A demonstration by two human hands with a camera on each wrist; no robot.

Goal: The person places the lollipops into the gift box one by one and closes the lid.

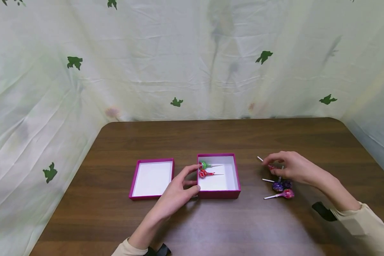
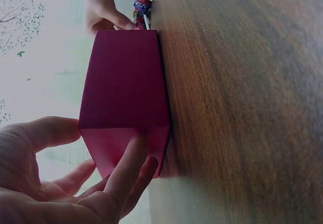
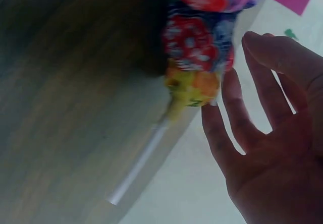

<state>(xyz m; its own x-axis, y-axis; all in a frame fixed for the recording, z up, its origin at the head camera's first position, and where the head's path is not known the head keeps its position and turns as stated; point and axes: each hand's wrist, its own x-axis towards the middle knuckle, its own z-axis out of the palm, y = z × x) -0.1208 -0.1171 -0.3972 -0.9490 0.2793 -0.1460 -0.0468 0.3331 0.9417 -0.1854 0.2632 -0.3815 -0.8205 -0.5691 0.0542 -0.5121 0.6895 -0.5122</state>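
My left hand [image 1: 176, 192] is at the left side of a magenta box [image 1: 219, 194], its fingers touching the outer wall and near corner. Inside the box lie a green-wrapped lollipop [image 1: 204, 165] and a red-wrapped lollipop [image 1: 203, 173], heads to the left. Over to the right, my right hand [image 1: 291, 167] reaches across a group of lollipops, with thumb and forefinger apart around a red lollipop [image 1: 271, 167]. Nearer me are a purple lollipop [image 1: 277, 187] and a pink lollipop [image 1: 288, 193]. The right wrist view shows relaxed fingers beside a yellow-wrapped lollipop [image 3: 193, 87].
A shallow white-lined magenta lid [image 1: 152, 179] lies inside-up just left of the box. All of it stands on a brown wooden table [image 1: 166, 138]. A pale curtain [image 1: 192, 64] with green leaf shapes hangs behind the far edge.
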